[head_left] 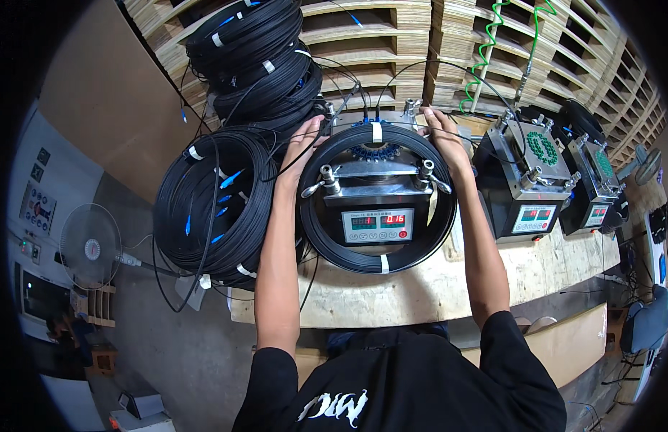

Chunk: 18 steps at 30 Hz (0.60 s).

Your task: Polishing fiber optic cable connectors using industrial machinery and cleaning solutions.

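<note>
Cable in a flat black coil (326, 237), bound with white tape, lies ringed around the grey machine (377, 209) with its red-digit display, at the middle of the wooden tabletop (420, 288). Both hands rest on the coil's far edge: the left hand (303, 144) lies with fingers spread over the upper left of the ring, the right hand (442, 133) curls over the upper right. Just left sits a stack of similar black coils (211, 205) with blue connectors. Two more machines (528, 180) stand to the right. Wooden pallets (449, 50) rise behind.
</note>
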Tool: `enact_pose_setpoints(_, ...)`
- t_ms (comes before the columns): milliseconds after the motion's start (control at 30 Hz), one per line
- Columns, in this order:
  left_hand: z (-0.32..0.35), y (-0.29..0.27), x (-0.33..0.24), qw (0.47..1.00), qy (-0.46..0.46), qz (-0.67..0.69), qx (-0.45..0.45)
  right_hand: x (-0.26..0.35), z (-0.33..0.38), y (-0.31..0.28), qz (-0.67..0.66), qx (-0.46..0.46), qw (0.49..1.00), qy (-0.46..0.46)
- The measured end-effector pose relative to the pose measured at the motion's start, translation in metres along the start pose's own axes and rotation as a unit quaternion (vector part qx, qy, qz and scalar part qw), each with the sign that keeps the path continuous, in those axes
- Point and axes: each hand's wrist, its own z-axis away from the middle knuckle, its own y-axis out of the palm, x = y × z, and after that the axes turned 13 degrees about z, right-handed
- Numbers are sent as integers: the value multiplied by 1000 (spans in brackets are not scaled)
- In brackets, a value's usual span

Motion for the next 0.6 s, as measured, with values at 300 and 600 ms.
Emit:
enact_pose_setpoints(300, -1, -2, 1, 999, 20, 9, -48, 23, 14, 1, 69, 53, 996, -25)
enact_pose_setpoints(600, 1, 11, -2, 999, 37, -11, -11, 9, 9, -4, 21, 18, 1000, -14)
